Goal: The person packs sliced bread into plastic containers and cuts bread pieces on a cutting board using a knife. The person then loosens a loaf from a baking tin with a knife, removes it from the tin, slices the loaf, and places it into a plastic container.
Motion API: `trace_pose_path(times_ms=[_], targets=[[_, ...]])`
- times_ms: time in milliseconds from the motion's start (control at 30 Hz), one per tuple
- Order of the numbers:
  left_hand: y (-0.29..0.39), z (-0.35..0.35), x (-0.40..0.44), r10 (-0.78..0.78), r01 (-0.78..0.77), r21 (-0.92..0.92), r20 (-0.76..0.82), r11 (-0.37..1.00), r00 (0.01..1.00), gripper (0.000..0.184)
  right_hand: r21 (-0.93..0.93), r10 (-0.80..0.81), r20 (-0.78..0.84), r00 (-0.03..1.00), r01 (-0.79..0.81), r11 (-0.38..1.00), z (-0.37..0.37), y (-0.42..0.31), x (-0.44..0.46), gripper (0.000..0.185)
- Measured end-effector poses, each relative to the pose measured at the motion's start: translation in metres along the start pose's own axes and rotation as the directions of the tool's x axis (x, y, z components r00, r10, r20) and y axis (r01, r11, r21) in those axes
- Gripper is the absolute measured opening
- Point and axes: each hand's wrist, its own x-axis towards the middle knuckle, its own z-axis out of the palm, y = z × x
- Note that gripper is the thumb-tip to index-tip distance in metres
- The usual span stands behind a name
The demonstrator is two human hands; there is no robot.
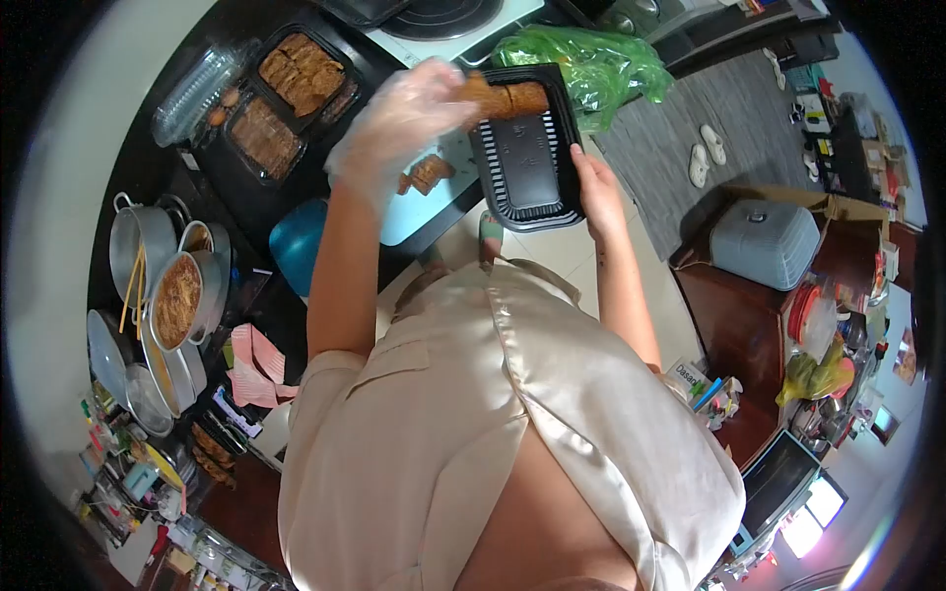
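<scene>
My left hand (pixel 414 113), in a clear plastic glove, has its fingers closed on a brown, rough-crusted piece of food (pixel 478 96) at the upper end of a black plastic tray (pixel 527 177). Beside it in the tray lies a similar brown piece (pixel 529 98); the ribbed bottom shows below them. My bare right hand (pixel 598 189) grips the tray's right rim, thumb on top. Under my left wrist, cut brown chunks (pixel 431 173) rest on a light-blue cutting board (pixel 406 225). The gloved fingertips are partly hard to make out.
Filled containers (pixel 303 74) (pixel 264 140) of brown slices and clear lids (pixel 197 98) are at upper left. A blue bowl (pixel 299 246) stands by the board. Pots (pixel 177 300) with chopsticks (pixel 133 286) line the left. A green plastic bag (pixel 591 69) lies beyond the tray, near a stove (pixel 443 18).
</scene>
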Motion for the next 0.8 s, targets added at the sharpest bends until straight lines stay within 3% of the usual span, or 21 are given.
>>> trace_pose_path(times_ms=[67,100,167,200,233,300,367,433,500,600,667,700,767,800], targets=[[0.006,0.012,0.009,0.149,-0.179,0.141,0.196,0.974,0.969,0.027,-0.024,0.005,0.021,1.0,-0.004,1.0,0.01,-0.004,-0.002,0.041],[0.003,0.024,0.012,0.12,-0.126,0.017,0.211,0.992,0.97,0.027,-0.009,-0.002,0.055,0.998,0.003,1.0,0.013,-0.003,-0.001,0.041],[-0.012,0.042,0.029,0.112,-0.12,0.022,0.216,0.993,0.97,0.026,0.009,-0.014,0.085,0.996,0.014,1.0,0.019,-0.005,-0.002,0.04],[-0.011,0.046,0.031,0.062,-0.096,0.172,0.19,0.98,0.98,0.028,0.028,-0.018,0.09,0.996,0.015,0.999,0.023,-0.008,-0.004,0.04],[-0.011,0.049,0.032,0.066,-0.1,0.173,0.194,0.98,0.979,0.028,0.049,-0.023,0.094,0.995,0.018,0.999,0.025,-0.009,-0.005,0.04],[-0.012,0.054,0.027,0.168,-0.191,0.284,0.105,0.94,0.98,0.032,0.066,-0.021,0.107,0.994,0.014,0.998,0.024,-0.008,-0.004,0.04],[-0.01,0.058,0.019,0.157,-0.163,0.326,0.047,0.931,0.987,0.037,0.026,-0.018,0.105,0.994,0.016,1.0,0.022,-0.004,-0.004,0.04],[0.001,0.056,0.009,0.312,-0.204,0.522,-0.128,0.828,0.941,0.038,0.054,-0.026,0.061,0.998,0.023,0.998,0.025,-0.01,-0.008,0.04],[0.009,0.036,0.0,0.393,-0.275,0.418,-0.228,0.866,0.891,0.037,0.08,-0.031,0.018,0.999,0.03,0.996,0.022,-0.008,-0.007,0.04],[-0.028,0.0,-0.004,0.294,-0.166,0.375,-0.317,0.912,0.901,0.031,0.036,-0.051,-0.095,0.994,0.055,0.998,0.004,0.0,0.005,0.041],[-0.053,-0.013,-0.01,-0.046,0.166,0.602,-0.209,0.781,0.977,0.034,0.056,-0.065,-0.117,0.991,0.072,0.996,-0.004,-0.003,0.006,0.043],[-0.052,-0.013,-0.015,-0.049,0.171,0.601,-0.214,0.781,0.976,0.034,0.063,-0.057,-0.131,0.99,0.066,0.996,-0.007,-0.005,0.006,0.043],[-0.049,-0.007,-0.029,-0.366,0.266,0.665,0.012,0.698,0.931,0.043,0.044,-0.034,-0.119,0.992,0.039,0.998,-0.014,0.0,0.012,0.045],[-0.051,0.0,-0.029,-0.367,0.268,0.664,0.011,0.699,0.93,0.043,0.063,-0.044,-0.129,0.991,0.052,0.997,-0.013,-0.002,0.01,0.045]])
